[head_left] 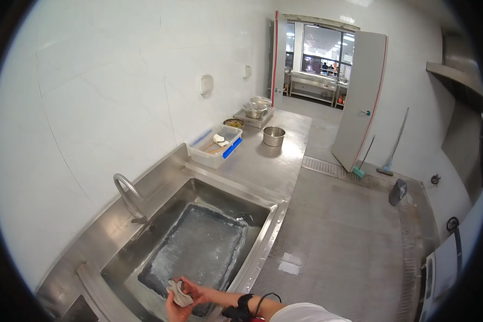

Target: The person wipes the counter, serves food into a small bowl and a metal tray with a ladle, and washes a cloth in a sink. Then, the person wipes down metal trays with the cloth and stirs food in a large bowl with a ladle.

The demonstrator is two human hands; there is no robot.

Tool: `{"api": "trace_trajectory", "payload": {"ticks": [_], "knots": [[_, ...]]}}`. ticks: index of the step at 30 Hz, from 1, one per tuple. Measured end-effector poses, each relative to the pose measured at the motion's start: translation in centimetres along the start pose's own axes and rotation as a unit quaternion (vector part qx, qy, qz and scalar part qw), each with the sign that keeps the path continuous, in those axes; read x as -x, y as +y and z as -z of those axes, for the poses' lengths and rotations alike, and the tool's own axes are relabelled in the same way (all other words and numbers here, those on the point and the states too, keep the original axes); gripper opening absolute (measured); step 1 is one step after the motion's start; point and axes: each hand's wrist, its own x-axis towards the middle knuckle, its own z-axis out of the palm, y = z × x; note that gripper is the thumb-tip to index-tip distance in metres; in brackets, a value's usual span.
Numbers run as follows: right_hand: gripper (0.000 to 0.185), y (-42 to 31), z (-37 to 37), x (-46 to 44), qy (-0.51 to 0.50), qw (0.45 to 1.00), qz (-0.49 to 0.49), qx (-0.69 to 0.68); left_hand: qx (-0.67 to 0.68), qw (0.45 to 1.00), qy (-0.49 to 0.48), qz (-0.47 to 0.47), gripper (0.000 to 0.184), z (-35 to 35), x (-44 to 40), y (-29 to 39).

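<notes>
Over the near end of the steel sink [256, 220], a pale, crumpled cloth [180, 294] is bunched between my two hands. My right hand [196, 291] reaches in from the right and its fingers are closed on the cloth's upper side. From below, my left hand [177, 311] grips the same cloth; part of it is cut off by the frame's lower edge. Beneath my hands, the sink bottom looks wet, with a dark rectangular area [204, 244] edged in whitish residue. A curved faucet [126, 188] stands at the sink's left side.
A clear plastic bin [206, 155] with a white cloth sits on the steel counter [263, 172] beyond the sink. Nearby are a metal pot [273, 136], a bowl of food [234, 123] and covered bowls [255, 110]. A broom [359, 170] and a mop [385, 170] lean by the door [359, 96].
</notes>
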Motion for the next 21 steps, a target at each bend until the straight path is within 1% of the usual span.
{"api": "trace_trajectory", "payload": {"ticks": [1, 2, 3, 4, 5, 6, 7, 8, 9, 11, 14, 16, 17, 18, 20, 21], "knots": [[0.050, 1.1, 0.0, -0.6, -0.028, 0.997, 0.011, -0.073, 0.003, 0.999, 0.047, -0.004, 0.032, -3.0, 1.7, -0.9], [0.052, 2.0, 0.4, -1.4, -0.055, 0.987, 0.022, -0.148, 0.005, 0.995, 0.095, -0.007, 0.029, -4.5, 2.7, -1.4], [0.052, 2.4, 1.3, -2.4, -0.081, 0.990, 0.016, -0.112, -0.113, 0.988, 0.051, -0.087, 0.028, -1.0, 0.8, -1.8], [0.052, 2.4, 2.9, -3.9, -0.106, 0.991, 0.009, -0.076, -0.230, 0.959, 0.007, -0.164, 0.026, 5.3, -2.5, -2.5], [0.052, 2.0, 4.7, -5.6, -0.131, 0.991, 0.004, -0.040, -0.342, 0.908, -0.039, -0.237, 0.025, 8.7, -4.2, -2.8], [0.052, 1.5, 6.4, -7.2, -0.156, 0.988, 0.000, -0.004, -0.241, 0.957, -0.005, -0.159, 0.023, 6.3, -3.0, -2.3], [0.052, 1.1, 7.9, -8.3, -0.179, 0.983, -0.005, 0.033, -0.134, 0.988, 0.030, -0.078, 0.021, 1.2, -0.6, -1.8], [0.050, 0.9, 8.2, -8.4, -0.178, 0.980, 0.005, 0.086, -0.023, 0.998, 0.064, 0.006, 0.020, -1.7, 0.7, -1.6], [0.049, 0.7, 8.4, -8.4, -0.177, 0.974, 0.015, 0.139, -0.029, 0.999, 0.032, 0.028, 0.020, -0.9, 0.2, -1.6], [0.044, -0.7, 5.6, -7.0, -0.129, 0.951, 0.063, 0.274, -0.041, 0.996, -0.033, 0.068, 0.020, 2.4, -1.9, -1.1], [0.039, -2.3, 1.0, -4.9, -0.050, 0.875, 0.133, 0.463, -0.179, 0.974, -0.081, 0.109, 0.023, 5.5, -4.1, -0.4], [0.039, -2.2, -0.6, -4.0, 0.048, 0.837, 0.119, 0.533, -0.162, 0.975, -0.078, 0.132, 0.017, 9.5, -7.2, -0.6], [0.040, -2.1, -1.0, -3.8, 0.096, 0.813, 0.111, 0.564, -0.154, 0.975, -0.076, 0.142, 0.014, 8.8, -7.1, -0.7], [0.041, -1.9, -0.2, -4.8, 0.136, 0.761, 0.143, 0.618, -0.221, 0.968, -0.034, 0.111, 0.013, 8.2, -6.8, -0.9], [0.042, -0.7, 2.7, -7.9, 0.211, 0.640, 0.203, 0.710, -0.348, 0.935, 0.050, 0.046, 0.010, 5.7, -5.6, -1.7], [0.043, -0.2, 4.0, -8.3, 0.214, 0.652, 0.185, 0.703, -0.437, 0.895, 0.077, 0.034, 0.010, 4.8, -5.1, -2.2]]}}
